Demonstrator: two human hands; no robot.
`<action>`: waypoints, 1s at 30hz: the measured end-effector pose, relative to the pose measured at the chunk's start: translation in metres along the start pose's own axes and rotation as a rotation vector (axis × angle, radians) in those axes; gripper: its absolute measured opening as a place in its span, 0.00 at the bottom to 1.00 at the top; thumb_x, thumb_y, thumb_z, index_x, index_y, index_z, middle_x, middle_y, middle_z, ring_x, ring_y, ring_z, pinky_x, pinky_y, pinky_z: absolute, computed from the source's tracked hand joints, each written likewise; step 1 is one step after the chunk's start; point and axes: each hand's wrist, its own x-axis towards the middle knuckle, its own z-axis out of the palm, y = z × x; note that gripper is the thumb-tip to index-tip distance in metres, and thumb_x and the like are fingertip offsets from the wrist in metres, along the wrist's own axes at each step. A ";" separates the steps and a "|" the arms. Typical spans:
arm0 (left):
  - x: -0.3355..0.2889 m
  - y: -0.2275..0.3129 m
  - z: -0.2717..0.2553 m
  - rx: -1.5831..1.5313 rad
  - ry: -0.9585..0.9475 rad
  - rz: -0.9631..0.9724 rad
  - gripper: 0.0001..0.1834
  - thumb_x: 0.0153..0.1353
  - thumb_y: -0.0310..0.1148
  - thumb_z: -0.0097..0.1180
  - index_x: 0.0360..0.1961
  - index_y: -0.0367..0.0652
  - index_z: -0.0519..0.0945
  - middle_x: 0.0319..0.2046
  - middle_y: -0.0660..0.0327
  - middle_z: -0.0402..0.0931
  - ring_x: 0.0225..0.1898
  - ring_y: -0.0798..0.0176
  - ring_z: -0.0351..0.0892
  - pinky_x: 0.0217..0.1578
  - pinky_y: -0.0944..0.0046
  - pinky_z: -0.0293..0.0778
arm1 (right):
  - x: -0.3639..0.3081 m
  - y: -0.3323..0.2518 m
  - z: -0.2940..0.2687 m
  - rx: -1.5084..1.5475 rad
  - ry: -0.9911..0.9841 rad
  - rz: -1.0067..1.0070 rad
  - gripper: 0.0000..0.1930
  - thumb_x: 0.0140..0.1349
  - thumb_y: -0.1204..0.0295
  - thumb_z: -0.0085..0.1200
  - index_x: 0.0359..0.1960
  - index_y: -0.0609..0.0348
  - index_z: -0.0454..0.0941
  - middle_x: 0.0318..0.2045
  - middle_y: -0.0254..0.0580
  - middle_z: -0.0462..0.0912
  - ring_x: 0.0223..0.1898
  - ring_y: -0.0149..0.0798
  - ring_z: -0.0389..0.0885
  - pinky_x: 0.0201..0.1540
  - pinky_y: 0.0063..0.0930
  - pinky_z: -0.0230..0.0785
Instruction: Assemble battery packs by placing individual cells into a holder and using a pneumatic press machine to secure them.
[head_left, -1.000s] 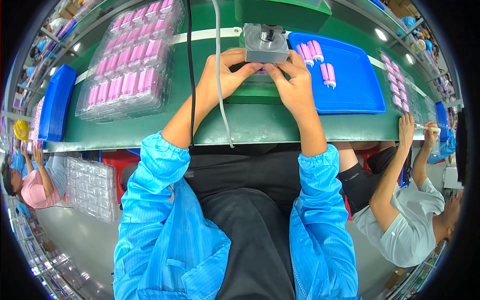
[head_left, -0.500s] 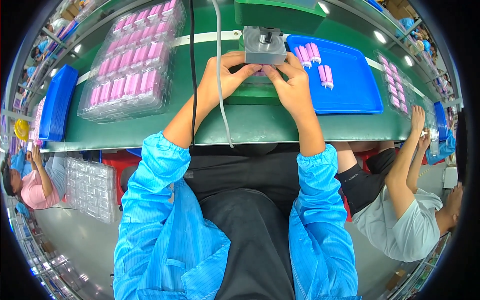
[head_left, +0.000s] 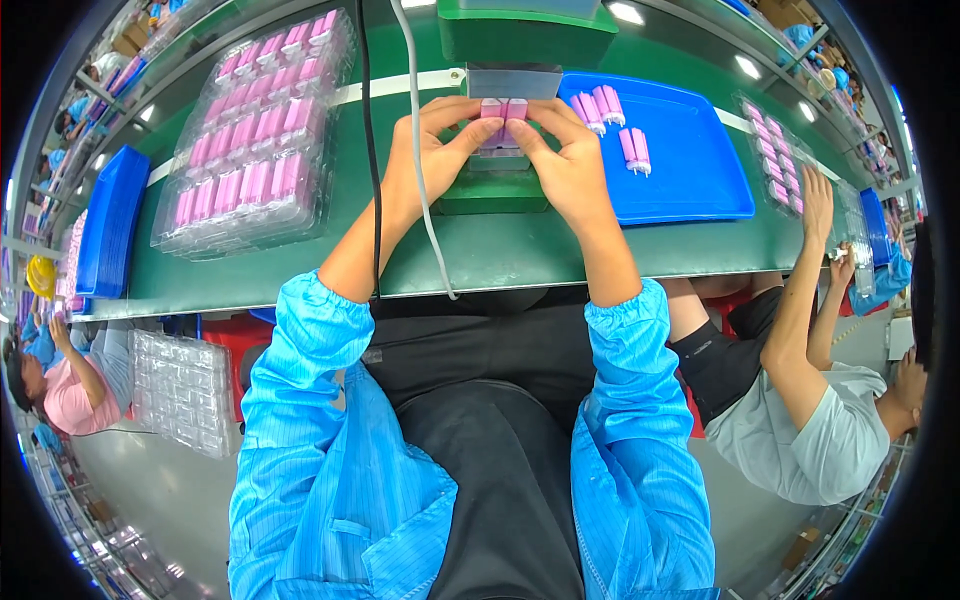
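Both of my hands meet at the green fixture on the bench. Between them is a pink battery pack, apparently two cells side by side. My left hand grips it from the left, thumb against its front. From the right, my right hand pinches it the same way. The far fingers of both hands are partly hidden behind the pack. A grey block stands right behind the pack. Below the pack, a pale metal part of the fixture shows between my hands.
A blue tray with several pink battery packs lies at right. Stacked clear blister trays full of pink packs sit at left. Black and grey cables hang before my left forearm. A green bin stands behind; a co-worker sits at right.
The grey block, whose top with a dark fitting showed over my fingers, now shows a flat face behind the pack. The pink pack has come into plain view between my thumbs.
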 end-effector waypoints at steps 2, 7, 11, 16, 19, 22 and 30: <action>-0.001 0.006 -0.002 -0.003 0.005 0.015 0.14 0.61 0.36 0.67 0.42 0.36 0.86 0.39 0.55 0.85 0.40 0.63 0.82 0.41 0.64 0.77 | 0.003 -0.010 -0.001 0.049 0.000 0.020 0.12 0.60 0.73 0.62 0.42 0.67 0.83 0.41 0.46 0.83 0.43 0.41 0.80 0.47 0.29 0.72; -0.003 -0.001 -0.015 0.001 -0.088 0.099 0.15 0.65 0.38 0.62 0.43 0.34 0.85 0.39 0.53 0.84 0.40 0.62 0.82 0.41 0.66 0.76 | -0.015 -0.034 -0.003 0.347 0.000 0.294 0.14 0.66 0.68 0.60 0.46 0.68 0.82 0.36 0.38 0.84 0.34 0.29 0.79 0.40 0.23 0.71; -0.009 0.003 -0.031 0.010 -0.176 0.059 0.25 0.74 0.46 0.47 0.40 0.31 0.85 0.39 0.51 0.84 0.43 0.59 0.82 0.45 0.61 0.76 | -0.034 -0.037 -0.017 0.360 -0.098 0.431 0.15 0.67 0.67 0.59 0.47 0.67 0.82 0.34 0.35 0.84 0.32 0.25 0.77 0.37 0.20 0.70; -0.029 0.022 -0.074 0.602 -0.362 -0.005 0.15 0.68 0.35 0.55 0.40 0.30 0.83 0.35 0.46 0.83 0.38 0.52 0.82 0.40 0.60 0.75 | -0.047 -0.038 -0.032 0.748 -0.145 0.511 0.16 0.71 0.66 0.54 0.51 0.68 0.80 0.37 0.36 0.84 0.35 0.26 0.78 0.35 0.22 0.70; -0.043 0.054 -0.127 0.699 -0.493 -0.124 0.12 0.66 0.31 0.58 0.40 0.30 0.83 0.34 0.48 0.83 0.34 0.51 0.81 0.36 0.59 0.74 | -0.048 -0.038 -0.041 1.060 -0.187 0.600 0.17 0.73 0.66 0.50 0.54 0.68 0.77 0.40 0.37 0.84 0.37 0.29 0.80 0.37 0.23 0.72; -0.037 0.074 -0.180 0.800 -0.185 -0.117 0.12 0.66 0.33 0.58 0.39 0.32 0.84 0.29 0.48 0.82 0.28 0.62 0.78 0.32 0.58 0.71 | -0.050 -0.028 -0.043 1.076 -0.134 0.562 0.17 0.73 0.66 0.50 0.56 0.66 0.77 0.41 0.37 0.84 0.38 0.30 0.81 0.37 0.24 0.73; 0.138 -0.022 -0.260 1.042 0.023 -0.046 0.15 0.60 0.40 0.59 0.35 0.37 0.85 0.29 0.42 0.81 0.33 0.48 0.85 0.38 0.53 0.78 | -0.024 0.056 -0.139 -0.005 0.374 0.494 0.19 0.71 0.63 0.54 0.57 0.63 0.78 0.43 0.37 0.83 0.39 0.27 0.79 0.39 0.22 0.72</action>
